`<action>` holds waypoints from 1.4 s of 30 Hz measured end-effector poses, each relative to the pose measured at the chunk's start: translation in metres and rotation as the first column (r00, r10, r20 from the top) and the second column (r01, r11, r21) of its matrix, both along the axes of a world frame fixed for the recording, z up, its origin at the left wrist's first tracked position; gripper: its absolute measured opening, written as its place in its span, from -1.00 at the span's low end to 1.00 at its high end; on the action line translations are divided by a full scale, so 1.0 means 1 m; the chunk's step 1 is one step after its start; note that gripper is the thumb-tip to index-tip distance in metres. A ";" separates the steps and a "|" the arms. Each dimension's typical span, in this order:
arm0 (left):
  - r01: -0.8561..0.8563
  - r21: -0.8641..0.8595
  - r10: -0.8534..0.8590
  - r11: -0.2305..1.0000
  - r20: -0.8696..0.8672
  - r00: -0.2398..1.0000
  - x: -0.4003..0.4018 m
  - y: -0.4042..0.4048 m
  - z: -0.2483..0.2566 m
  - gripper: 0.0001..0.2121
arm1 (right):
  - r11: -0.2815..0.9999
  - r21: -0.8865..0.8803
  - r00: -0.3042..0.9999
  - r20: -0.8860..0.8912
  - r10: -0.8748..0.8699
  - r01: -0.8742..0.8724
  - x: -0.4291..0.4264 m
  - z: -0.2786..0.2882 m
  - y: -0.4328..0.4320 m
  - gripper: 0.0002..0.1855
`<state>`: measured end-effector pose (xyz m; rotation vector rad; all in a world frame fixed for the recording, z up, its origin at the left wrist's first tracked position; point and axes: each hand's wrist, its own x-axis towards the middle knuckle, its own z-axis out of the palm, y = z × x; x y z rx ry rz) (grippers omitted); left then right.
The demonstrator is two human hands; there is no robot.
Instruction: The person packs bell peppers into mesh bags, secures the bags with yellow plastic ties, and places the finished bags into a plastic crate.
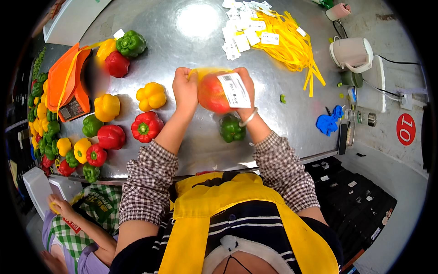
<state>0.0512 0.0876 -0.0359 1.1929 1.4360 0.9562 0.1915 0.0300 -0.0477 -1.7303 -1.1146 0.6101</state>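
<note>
Between my two hands hangs a yellow mesh bag (pixel 209 70) with a red bell pepper (pixel 213 99) inside; a white printed label (pixel 235 89) is on its right side. My left hand (pixel 185 85) grips the mesh at its upper left. On the other side, my right hand (pixel 245 84) holds the bag's edge, its fingers partly hidden behind the label. Just below the bag, a green bell pepper (pixel 232 128) rests on the steel table (pixel 191 156). A yellow bell pepper (pixel 151 96) and a red bell pepper (pixel 147 126) lie left of my left forearm.
An orange weighing scale (pixel 65 80) stands at left, with many loose peppers (pixel 51 132) around it. Yellow mesh bags (pixel 287 39) with labels are heaped at the back right. A kettle (pixel 352 53) and blue gloves (pixel 328 121) are at right. A co-worker's hand (pixel 61 207) shows lower left.
</note>
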 end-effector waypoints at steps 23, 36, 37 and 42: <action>-0.064 -0.282 0.162 0.957 0.337 0.927 0.007 -0.026 0.022 -0.88 | 0.997 -0.043 0.896 -0.437 -0.073 0.060 0.012 0.012 -0.017 -0.78; 0.056 -0.564 0.339 0.824 0.570 0.749 0.008 -0.100 0.030 -0.91 | 0.983 -0.130 0.690 -0.700 -0.181 0.127 0.001 0.013 -0.117 -0.83; 0.096 -0.592 0.336 0.801 0.575 0.746 0.004 -0.099 0.023 -0.91 | 0.979 -0.173 0.620 -0.759 -0.201 0.106 0.002 0.010 -0.118 -0.86; 0.100 -0.613 0.284 0.784 0.497 0.820 -0.001 -0.098 -0.031 -0.90 | 0.978 -0.173 0.617 -0.758 -0.209 0.119 -0.007 -0.035 -0.126 -0.85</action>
